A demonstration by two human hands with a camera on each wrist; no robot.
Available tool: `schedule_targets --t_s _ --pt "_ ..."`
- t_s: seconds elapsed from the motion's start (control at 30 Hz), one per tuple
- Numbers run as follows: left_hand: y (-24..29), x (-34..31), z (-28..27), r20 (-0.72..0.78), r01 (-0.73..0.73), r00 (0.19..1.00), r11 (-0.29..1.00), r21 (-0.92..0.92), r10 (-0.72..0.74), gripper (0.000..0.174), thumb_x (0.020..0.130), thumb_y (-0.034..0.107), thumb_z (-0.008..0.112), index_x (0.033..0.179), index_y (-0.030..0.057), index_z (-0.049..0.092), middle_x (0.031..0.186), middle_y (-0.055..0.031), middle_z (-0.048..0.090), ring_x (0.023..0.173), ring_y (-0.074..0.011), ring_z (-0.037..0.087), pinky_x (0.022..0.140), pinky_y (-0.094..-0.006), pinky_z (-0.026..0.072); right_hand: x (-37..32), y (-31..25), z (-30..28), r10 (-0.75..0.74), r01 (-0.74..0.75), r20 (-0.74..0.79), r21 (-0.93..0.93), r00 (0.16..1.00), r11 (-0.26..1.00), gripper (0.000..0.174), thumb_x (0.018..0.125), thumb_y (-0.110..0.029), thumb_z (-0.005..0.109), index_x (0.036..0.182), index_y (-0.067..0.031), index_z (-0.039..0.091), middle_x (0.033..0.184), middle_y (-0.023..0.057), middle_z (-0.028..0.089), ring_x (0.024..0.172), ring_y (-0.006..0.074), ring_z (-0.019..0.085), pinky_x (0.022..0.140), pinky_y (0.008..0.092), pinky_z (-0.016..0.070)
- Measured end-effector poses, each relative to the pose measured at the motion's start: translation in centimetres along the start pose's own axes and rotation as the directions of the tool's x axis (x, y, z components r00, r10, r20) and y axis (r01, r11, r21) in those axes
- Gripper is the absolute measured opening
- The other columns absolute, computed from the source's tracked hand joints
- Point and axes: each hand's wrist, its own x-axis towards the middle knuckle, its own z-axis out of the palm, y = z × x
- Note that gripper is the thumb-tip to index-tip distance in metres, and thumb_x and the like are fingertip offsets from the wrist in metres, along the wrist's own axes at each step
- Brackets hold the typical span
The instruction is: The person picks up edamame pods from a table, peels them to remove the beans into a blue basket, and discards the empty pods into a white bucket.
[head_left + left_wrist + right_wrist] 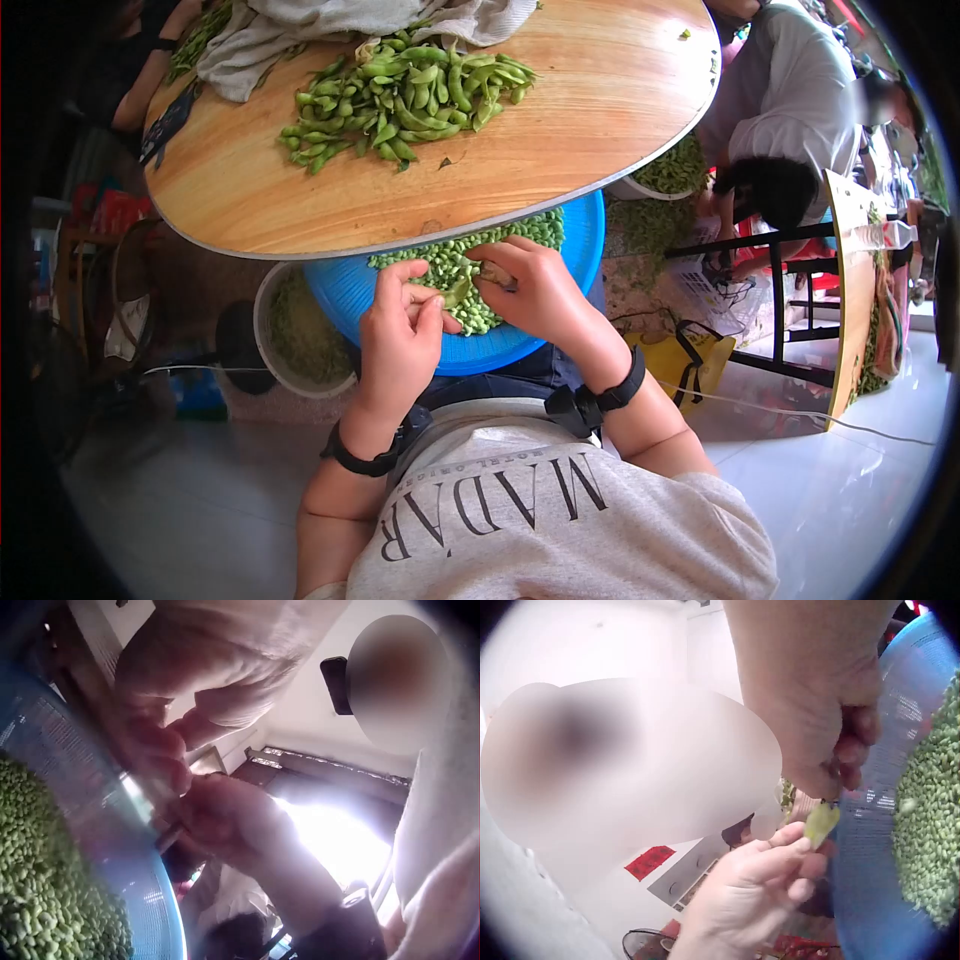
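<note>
A pale green edamame pod [457, 293] is between my two hands, over the blue basket [585, 270] of shelled beans [930, 817]. My left hand [400, 330] pinches one end of the pod between thumb and fingers. With its fingers curled, my right hand [543, 290] pinches at the other end, its fingertips right at the pod's tip in the right wrist view. Both hands come close together in the left wrist view, where the pod is hidden behind the fingers. On the table in front lies a heap of unshelled pods [410, 95].
The round wooden table [600, 120] overhangs the basket's far side. A cloth [240, 50] lies beyond the pods. A white bucket [268, 330] stands on the left, another container of green pieces [672, 170] on the right. A person [790, 100] bends over at the right.
</note>
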Motion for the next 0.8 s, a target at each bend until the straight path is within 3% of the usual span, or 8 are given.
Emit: schedule_targets --t_s 0.07,0.17,0.3,0.4,0.5,0.53,0.73,0.8 --pt "-0.7 0.0 0.2 -0.042 -0.008 0.999 1.0 0.014 0.008 0.025 0.081 -0.008 0.048 0.104 -0.0008 0.04 0.07 -0.0098 0.058 0.056 -0.0114 0.058 0.045 -0.019 0.0416 -0.4 -0.9 -0.3 0.027 -0.023 -0.041 0.094 0.999 0.995 0.017 0.068 -0.008 0.064 0.082 -0.0006 0.06 0.07 0.0169 0.056 0.066 0.0342 0.057 0.056 0.0369 0.0463" --pt "-0.4 -0.7 1.2 -0.043 0.104 0.993 0.991 -0.079 -0.108 0.024 0.081 -0.008 0.048 0.102 -0.0005 0.04 0.07 -0.0098 0.058 0.054 -0.0112 0.057 0.045 -0.0193 0.0417 -1.4 -1.0 0.9 0.064 -0.065 0.01 0.189 0.998 0.98 0.014 0.068 -0.007 0.064 0.077 0.0011 0.058 0.067 0.0172 0.056 0.063 0.034 0.056 0.055 0.0361 0.0461" --pt "-1.1 -1.2 1.6 -0.029 0.149 0.987 0.972 -0.18 -0.157 0.022 0.082 -0.008 0.047 0.102 -0.0014 0.04 0.072 -0.01 0.058 0.056 -0.0117 0.056 0.047 -0.0205 0.0436 -1.5 -0.6 1.1 0.188 -0.227 0.148 0.319 0.971 0.92 0.014 0.067 -0.008 0.064 0.07 0.0024 0.056 0.067 0.0184 0.057 0.063 0.0336 0.058 0.057 0.0364 0.0467" --pt "-1.7 -1.4 1.8 -0.018 0.152 0.987 0.971 -0.187 -0.158 0.02 0.081 -0.008 0.047 0.1 -0.0033 0.041 0.071 -0.0103 0.058 0.056 -0.0117 0.057 0.048 -0.0218 0.0458 -2.0 -0.1 1.6 0.079 -0.106 0.137 0.198 0.987 0.975 0.015 0.065 -0.01 0.064 0.07 0.0024 0.057 0.068 0.0189 0.058 0.064 0.0337 0.058 0.057 0.0371 0.0469" --pt "-1.8 -1.2 1.6 -0.018 0.151 0.988 0.973 -0.176 -0.156 0.02 0.08 -0.009 0.047 0.099 -0.0039 0.042 0.069 -0.0106 0.058 0.055 -0.0119 0.057 0.048 -0.0222 0.0468 -1.9 -0.2 1.8 0.11 -0.144 0.161 0.22 0.981 0.965 0.015 0.063 -0.009 0.064 0.069 0.0022 0.057 0.068 0.0193 0.057 0.064 0.0345 0.057 0.058 0.0385 0.0468" --pt "-1.8 -1.3 1.6 -0.015 0.15 0.988 0.973 -0.173 -0.155 0.02 0.08 -0.009 0.047 0.099 -0.004 0.042 0.069 -0.0106 0.058 0.055 -0.012 0.057 0.048 -0.0223 0.0468 -1.8 -0.1 2.1 0.016 -0.034 0.116 0.152 0.993 0.988 0.013 0.061 -0.008 0.063 0.068 0.0015 0.056 0.067 0.0192 0.056 0.064 0.0356 0.057 0.058 0.0399 0.0469" --pt "-1.6 -1.1 1.4 -0.063 0.083 0.994 0.982 -0.167 -0.095 0.016 0.082 -0.008 0.046 0.097 -0.0029 0.043 0.072 -0.0088 0.057 0.056 -0.0109 0.056 0.049 -0.0219 0.0459 -1.1 -0.4 2.1 0.032 -0.038 0.075 0.077 0.997 0.996 0.011 0.062 -0.005 0.06 0.07 0.0004 0.056 0.068 0.0182 0.055 0.067 0.0364 0.056 0.059 0.0415 0.047" --pt "-2.1 -1.2 -0.5 -0.103 0.126 0.986 0.991 -0.049 -0.13 0.011 0.083 -0.006 0.047 0.093 -0.0015 0.048 0.072 -0.0069 0.057 0.055 -0.0101 0.056 0.049 -0.0219 0.0457 -0.6 -0.3 1.1 -0.036 0.032 0.065 0.061 0.997 0.998 0.01 0.063 -0.005 0.059 0.071 0.0 0.056 0.068 0.0172 0.054 0.066 0.0361 0.056 0.059 0.0413 0.0469"
